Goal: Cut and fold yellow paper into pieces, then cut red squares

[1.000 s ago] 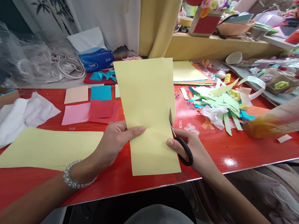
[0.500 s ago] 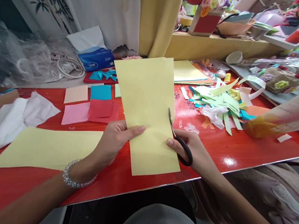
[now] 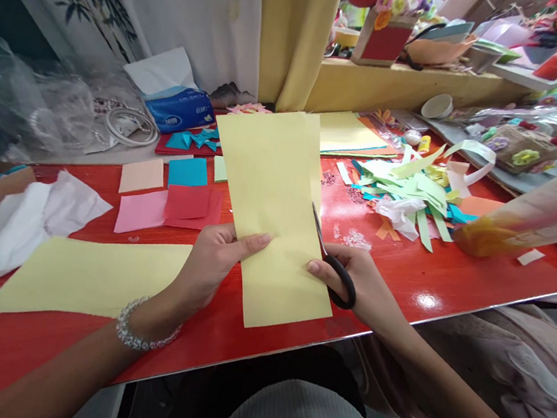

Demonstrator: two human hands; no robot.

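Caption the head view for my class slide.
The left hand grips a yellow sheet; the right hand holds scissors at its edge.

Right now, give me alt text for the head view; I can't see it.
A left hand holds a yellow sheet above a red table; the right hand holds black-handled scissors at its right edge. Colored paper squares lie left, paper strips right.

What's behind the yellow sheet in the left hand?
Behind the yellow sheet, a partly covered paper stack shows on the red table. Most fingers of the left hand and anything else directly behind are covered.
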